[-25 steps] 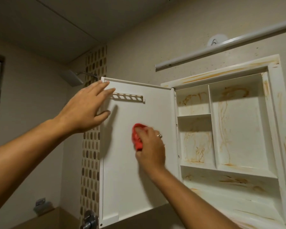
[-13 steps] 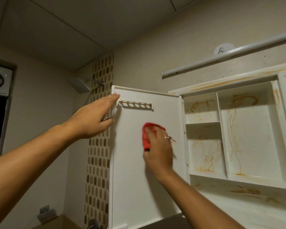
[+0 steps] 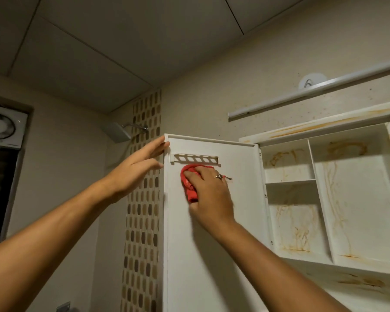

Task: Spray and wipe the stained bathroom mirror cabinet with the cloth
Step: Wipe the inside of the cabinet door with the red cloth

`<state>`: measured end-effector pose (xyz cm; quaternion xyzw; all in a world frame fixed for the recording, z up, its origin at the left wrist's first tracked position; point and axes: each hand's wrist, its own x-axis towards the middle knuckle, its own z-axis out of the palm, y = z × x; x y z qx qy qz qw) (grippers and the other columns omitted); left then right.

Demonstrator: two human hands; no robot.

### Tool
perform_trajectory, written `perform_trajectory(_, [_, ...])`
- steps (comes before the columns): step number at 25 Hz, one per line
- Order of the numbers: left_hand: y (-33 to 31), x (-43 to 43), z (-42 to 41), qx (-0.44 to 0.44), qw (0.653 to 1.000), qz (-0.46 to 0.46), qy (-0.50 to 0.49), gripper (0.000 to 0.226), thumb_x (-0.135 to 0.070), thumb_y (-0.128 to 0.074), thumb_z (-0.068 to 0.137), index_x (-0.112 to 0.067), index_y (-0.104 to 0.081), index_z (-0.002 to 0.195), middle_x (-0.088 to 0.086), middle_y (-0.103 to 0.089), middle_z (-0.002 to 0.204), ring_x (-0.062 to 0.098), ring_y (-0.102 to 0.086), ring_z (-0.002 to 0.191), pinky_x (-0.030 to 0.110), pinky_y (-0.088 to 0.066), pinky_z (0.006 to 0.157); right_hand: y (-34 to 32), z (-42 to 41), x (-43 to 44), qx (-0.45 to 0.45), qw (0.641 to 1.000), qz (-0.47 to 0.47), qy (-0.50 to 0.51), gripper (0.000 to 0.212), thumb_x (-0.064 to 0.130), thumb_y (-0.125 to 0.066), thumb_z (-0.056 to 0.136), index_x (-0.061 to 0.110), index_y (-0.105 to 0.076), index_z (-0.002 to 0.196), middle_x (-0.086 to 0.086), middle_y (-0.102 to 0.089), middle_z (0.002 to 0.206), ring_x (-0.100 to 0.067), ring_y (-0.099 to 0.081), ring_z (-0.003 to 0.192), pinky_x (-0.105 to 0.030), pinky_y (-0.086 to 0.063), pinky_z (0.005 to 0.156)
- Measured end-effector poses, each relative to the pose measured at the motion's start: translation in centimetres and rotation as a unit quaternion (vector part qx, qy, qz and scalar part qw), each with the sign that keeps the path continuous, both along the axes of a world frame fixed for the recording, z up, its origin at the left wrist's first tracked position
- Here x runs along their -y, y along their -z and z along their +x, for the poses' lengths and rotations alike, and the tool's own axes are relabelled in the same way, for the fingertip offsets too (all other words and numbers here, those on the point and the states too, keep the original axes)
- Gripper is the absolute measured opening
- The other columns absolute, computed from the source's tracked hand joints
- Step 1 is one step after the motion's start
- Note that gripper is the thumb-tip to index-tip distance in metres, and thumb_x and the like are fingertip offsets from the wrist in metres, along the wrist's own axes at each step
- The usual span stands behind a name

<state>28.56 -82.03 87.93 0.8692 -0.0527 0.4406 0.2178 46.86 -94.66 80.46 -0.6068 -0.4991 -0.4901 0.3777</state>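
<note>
The white cabinet door (image 3: pixel 212 255) stands swung open to the left, its inner face toward me. A red cloth (image 3: pixel 188 183) is pressed flat against that face just under the slotted rack (image 3: pixel 195 159), with my right hand (image 3: pixel 209 194) closed over it. My left hand (image 3: pixel 137 170) rests with straight fingers on the door's upper outer edge, holding nothing. To the right, the cabinet interior (image 3: pixel 351 199) shows white shelves streaked with orange-brown stains. No spray bottle is in view.
A long white light tube (image 3: pixel 313 93) runs along the wall above the cabinet. A shower head (image 3: pixel 118 131) juts out behind the door beside a strip of mosaic tiles (image 3: pixel 142 221). An exhaust fan (image 3: pixel 0 126) sits at the far left.
My right hand has slid the red cloth up the door's inner face to just below the slotted rack. My left hand stays on the door's top outer edge. The view has tilted upward.
</note>
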Motion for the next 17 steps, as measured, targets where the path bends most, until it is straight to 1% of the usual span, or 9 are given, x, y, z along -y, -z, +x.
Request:
perform_trajectory(2, [-0.1, -0.2, -0.1, 0.007, 0.999, -0.027, 0.025, 0.069, -0.031, -0.050, 0.096, -0.034, -0.027, 0.161, -0.025, -0.045, 0.153, -0.012, -0.045, 0.136, 0.011, -0.039, 0.102, -1.7, 2.1, 1.7, 0.075, 0.995, -0.051, 0.027, 0.063, 0.020, -0.075, 0.082, 0.028, -0.060, 0.142, 0.003, -0.060, 0.139, -0.025, -0.055, 0.125, -0.044, -0.050, 0.101])
perform_trajectory(3, [-0.2, -0.3, -0.1, 0.008, 0.999, -0.035, 0.034, 0.070, -0.034, -0.048, 0.093, -0.035, -0.029, 0.160, -0.023, -0.046, 0.154, -0.009, -0.045, 0.137, 0.015, -0.040, 0.105, -2.4, 3.1, 2.4, 0.051, 0.996, -0.047, 0.053, 0.061, 0.019, -0.073, 0.083, 0.028, -0.059, 0.142, 0.003, -0.060, 0.138, -0.026, -0.055, 0.122, -0.044, -0.049, 0.100])
perform_trajectory(5, [-0.3, -0.4, -0.1, 0.007, 0.998, -0.050, 0.047, 0.069, -0.038, -0.046, 0.092, -0.037, -0.029, 0.159, -0.022, -0.045, 0.156, -0.006, -0.046, 0.138, 0.020, -0.039, 0.109, -2.5, 3.3, 2.3, -0.065, 0.993, 0.015, 0.094, 0.062, 0.015, -0.072, 0.084, 0.028, -0.057, 0.142, 0.001, -0.058, 0.136, -0.028, -0.054, 0.120, -0.044, -0.046, 0.100])
perform_trajectory(6, [-0.3, -0.3, 0.0, 0.005, 0.997, -0.057, 0.049, 0.070, -0.040, -0.045, 0.092, -0.037, -0.028, 0.160, -0.021, -0.044, 0.157, -0.005, -0.045, 0.138, 0.022, -0.038, 0.110, -2.3, 1.9, 1.2, -0.094, 0.988, 0.046, 0.111, 0.061, 0.015, -0.074, 0.083, 0.027, -0.057, 0.139, 0.000, -0.058, 0.134, -0.029, -0.053, 0.119, -0.045, -0.046, 0.100])
perform_trajectory(9, [-0.2, -0.2, 0.1, 0.010, 0.997, -0.063, 0.049, 0.070, -0.044, -0.043, 0.092, -0.038, -0.027, 0.160, -0.022, -0.044, 0.157, -0.005, -0.045, 0.138, 0.025, -0.036, 0.112, -1.5, -3.1, -3.0, -0.030, 0.995, 0.051, 0.077, 0.061, 0.021, -0.083, 0.076, 0.027, -0.059, 0.132, -0.002, -0.060, 0.131, -0.028, -0.055, 0.118, -0.047, -0.050, 0.098])
perform_trajectory(12, [0.0, 0.0, 0.0, 0.017, 0.995, -0.074, 0.060, 0.070, -0.044, -0.041, 0.093, -0.034, -0.027, 0.161, -0.021, -0.046, 0.156, -0.002, -0.045, 0.140, 0.027, -0.036, 0.113, -2.0, -1.2, -1.0, 0.034, 0.997, 0.014, 0.075, 0.067, 0.028, -0.081, 0.082, 0.031, -0.053, 0.143, -0.002, -0.058, 0.138, -0.028, -0.054, 0.123, -0.048, -0.049, 0.101])
perform_trajectory(13, [-0.1, 0.1, -0.1, 0.013, 0.995, -0.080, 0.065, 0.072, -0.045, -0.040, 0.092, -0.033, -0.026, 0.162, -0.020, -0.045, 0.157, -0.001, -0.044, 0.142, 0.028, -0.035, 0.114, -2.0, 0.2, -0.1, 0.023, 0.994, 0.020, 0.103, 0.068, 0.028, -0.080, 0.084, 0.031, -0.051, 0.146, -0.003, -0.057, 0.139, -0.029, -0.053, 0.124, -0.047, -0.047, 0.101])
perform_trajectory(15, [-0.1, 0.4, -0.3, 0.001, 0.994, -0.086, 0.066, 0.074, -0.046, -0.039, 0.091, -0.031, -0.023, 0.162, -0.018, -0.041, 0.160, 0.002, -0.041, 0.144, 0.030, -0.032, 0.118, -1.5, 1.2, 0.3, -0.066, 0.984, 0.057, 0.156, 0.068, 0.025, -0.078, 0.084, 0.028, -0.051, 0.146, -0.006, -0.056, 0.139, -0.031, -0.052, 0.122, -0.046, -0.043, 0.100])
perform_trajectory(17, [0.1, 0.8, -0.1, 0.000, 0.994, -0.087, 0.063, 0.076, -0.047, -0.038, 0.090, -0.030, -0.022, 0.163, -0.016, -0.039, 0.162, 0.004, -0.038, 0.147, 0.031, -0.028, 0.122, -1.2, -0.8, -1.4, -0.115, 0.976, 0.084, 0.167, 0.063, 0.024, -0.081, 0.083, 0.025, -0.056, 0.141, -0.008, -0.056, 0.137, -0.033, -0.052, 0.121, -0.046, -0.045, 0.101])
